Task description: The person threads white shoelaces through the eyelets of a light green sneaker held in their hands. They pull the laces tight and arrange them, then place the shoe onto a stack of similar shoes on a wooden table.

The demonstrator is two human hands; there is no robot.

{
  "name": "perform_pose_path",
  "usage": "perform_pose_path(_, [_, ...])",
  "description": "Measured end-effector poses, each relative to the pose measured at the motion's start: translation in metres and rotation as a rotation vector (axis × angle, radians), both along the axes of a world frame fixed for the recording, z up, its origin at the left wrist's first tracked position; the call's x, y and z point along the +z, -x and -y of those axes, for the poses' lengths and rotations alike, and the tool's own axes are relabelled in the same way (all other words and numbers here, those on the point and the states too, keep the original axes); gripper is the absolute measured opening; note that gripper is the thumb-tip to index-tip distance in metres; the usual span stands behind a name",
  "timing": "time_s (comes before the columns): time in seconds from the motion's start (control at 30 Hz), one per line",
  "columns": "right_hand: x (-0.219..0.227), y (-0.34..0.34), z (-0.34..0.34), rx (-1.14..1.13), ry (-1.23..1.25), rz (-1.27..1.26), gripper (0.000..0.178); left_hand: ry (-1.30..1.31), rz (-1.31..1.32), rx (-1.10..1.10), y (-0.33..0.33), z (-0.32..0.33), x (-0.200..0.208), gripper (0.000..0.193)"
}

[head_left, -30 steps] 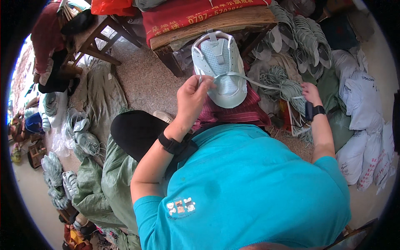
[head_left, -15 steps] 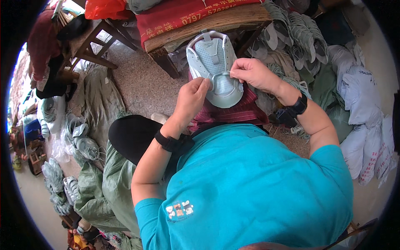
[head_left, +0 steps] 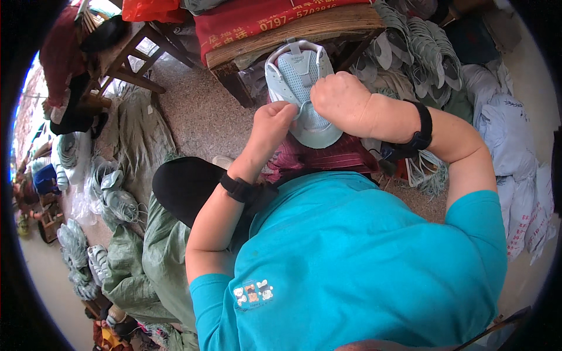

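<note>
A pale blue and white shoe upper [head_left: 321, 121] rests on a dark red striped cloth [head_left: 319, 157] over my lap, its toe toward me and its heel opening away. A thin pale shoelace [head_left: 304, 107] crosses the lower part of its tongue. At the shoe's left side, my left hand [head_left: 273, 123] is closed, pinching the lace between thumb and forefinger. My right hand [head_left: 345, 105] is closed in a fist over the right eyelet side and covers part of it. Its fingertips are turned under, so what they grip is hidden.
Just beyond the shoe stands a wooden bench [head_left: 298, 32] with a red printed cloth [head_left: 257, 23]. Stacked grey-green shoe uppers [head_left: 430, 52] and white sacks [head_left: 508, 134] lie at the right. Green woven sacks [head_left: 164, 263] lie at my left, near a wooden stool [head_left: 126, 64].
My right hand has moved left over the shoe and turned its back up, hiding its fingertips. My left hand stays by the shoe's left side, still pinching.
</note>
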State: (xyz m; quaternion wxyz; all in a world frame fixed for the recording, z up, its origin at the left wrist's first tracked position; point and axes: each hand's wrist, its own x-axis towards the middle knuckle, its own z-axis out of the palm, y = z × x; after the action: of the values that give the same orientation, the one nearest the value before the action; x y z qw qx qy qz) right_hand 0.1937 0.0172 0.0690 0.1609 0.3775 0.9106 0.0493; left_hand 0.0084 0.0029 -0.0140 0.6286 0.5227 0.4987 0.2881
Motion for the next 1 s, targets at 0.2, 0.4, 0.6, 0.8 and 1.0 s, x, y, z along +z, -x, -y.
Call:
perform_pose_path(0.2, [0.016,-0.01,-0.021,0.23,-0.074,-0.147,0.024,-0.833,-0.794,-0.296,0.0,-0.005,0.03,0.016])
perform_pose_path(0.4, [0.02,-0.019,-0.049,0.202,0.187,-0.225,0.033,-1.167,-0.783,-0.44,0.008,-0.037,0.067,0.044])
perform_pose_path(0.6, [0.019,-0.025,-0.05,0.186,0.253,-0.225,0.032,-1.173,-0.74,-0.635,0.01,-0.051,0.064,0.026])
perform_pose_path(0.8, [0.001,-0.042,-0.044,0.227,0.215,-0.506,0.035,-1.163,-0.644,-0.431,0.011,-0.042,0.044,0.01])
perform_pose_path(1.0, [-0.025,-0.05,-0.035,0.133,0.09,-0.716,0.023,-0.89,-0.599,-0.218,-0.006,-0.034,0.038,0.014])
